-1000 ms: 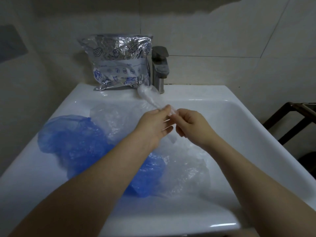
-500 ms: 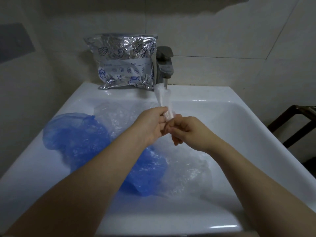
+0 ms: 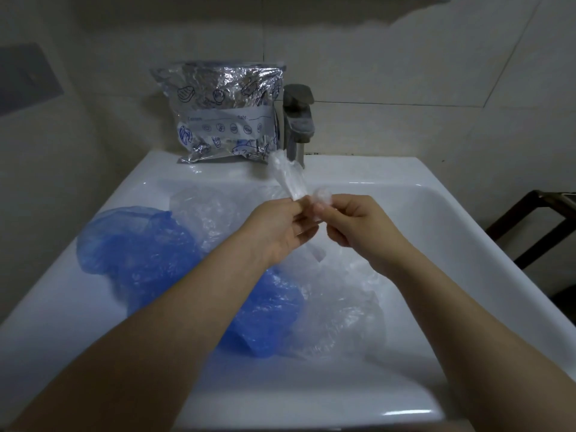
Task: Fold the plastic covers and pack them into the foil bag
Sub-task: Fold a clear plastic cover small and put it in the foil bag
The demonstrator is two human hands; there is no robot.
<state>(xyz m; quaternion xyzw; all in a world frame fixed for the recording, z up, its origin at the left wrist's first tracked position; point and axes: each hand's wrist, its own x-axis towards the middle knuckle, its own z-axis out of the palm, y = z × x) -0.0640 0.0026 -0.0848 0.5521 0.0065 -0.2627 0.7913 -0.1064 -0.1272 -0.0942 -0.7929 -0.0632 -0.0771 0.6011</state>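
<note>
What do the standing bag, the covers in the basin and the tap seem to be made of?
Foil bag: crinkled metallised film, mirror-like glints. Blue cover and clear cover: thin, wrinkled, see-through plastic film. Tap: probably brushed metal, dull grey sheen. Sink: glossy white, likely ceramic.

The foil bag (image 3: 226,115) stands on the sink (image 3: 452,219) rim at the back, just left of the tap (image 3: 297,123). Plastic covers (image 3: 193,263) lie in the sink.
</note>
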